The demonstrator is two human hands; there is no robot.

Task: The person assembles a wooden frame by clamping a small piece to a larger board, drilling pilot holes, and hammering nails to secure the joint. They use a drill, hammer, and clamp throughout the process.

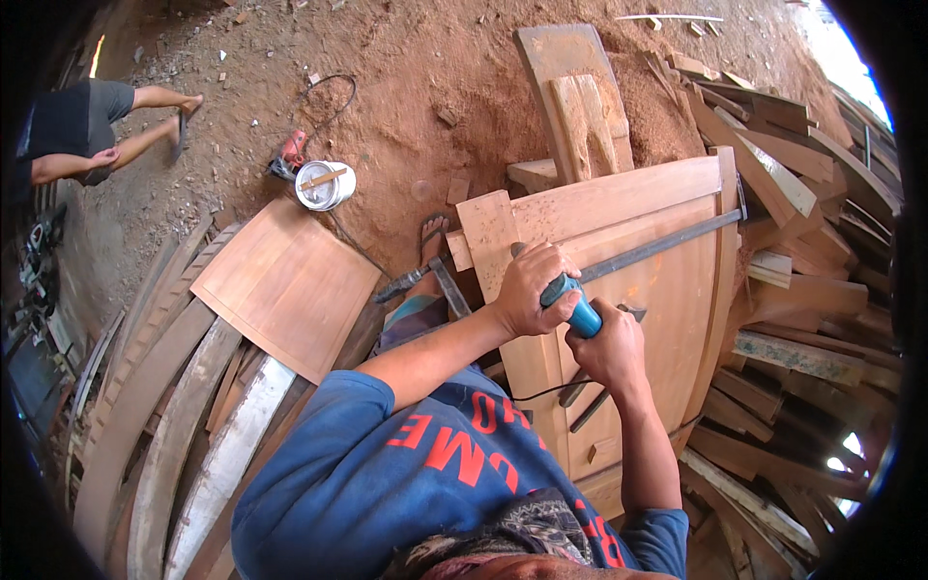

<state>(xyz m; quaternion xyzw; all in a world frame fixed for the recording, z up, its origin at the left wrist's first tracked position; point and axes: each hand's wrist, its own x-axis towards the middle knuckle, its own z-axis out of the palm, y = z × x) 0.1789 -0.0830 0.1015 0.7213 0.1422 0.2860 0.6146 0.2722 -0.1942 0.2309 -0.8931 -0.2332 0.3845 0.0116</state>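
Both my hands are wrapped around a teal corded power tool point(584, 320) over a framed wooden panel point(664, 311). My left hand point(534, 289) grips its front end near the panel's left side. Behind it, my right hand point(616, 350) is closed round the rear of the body. The tool's working tip is hidden under my left hand, so its exact kind is unclear. A long metal bar clamp point(667, 246) spans the panel, its screw handle point(398, 287) sticking out at the left. Wood shavings lie along the upper frame piece point(580, 208).
A square wooden panel point(290, 290) rests on curved planks at left. Beyond it stand a white bucket point(338, 193) with a stick across it and a red power tool point(293, 147). Scrap timber point(802, 319) is piled at right. Another person point(87, 126) is at upper left.
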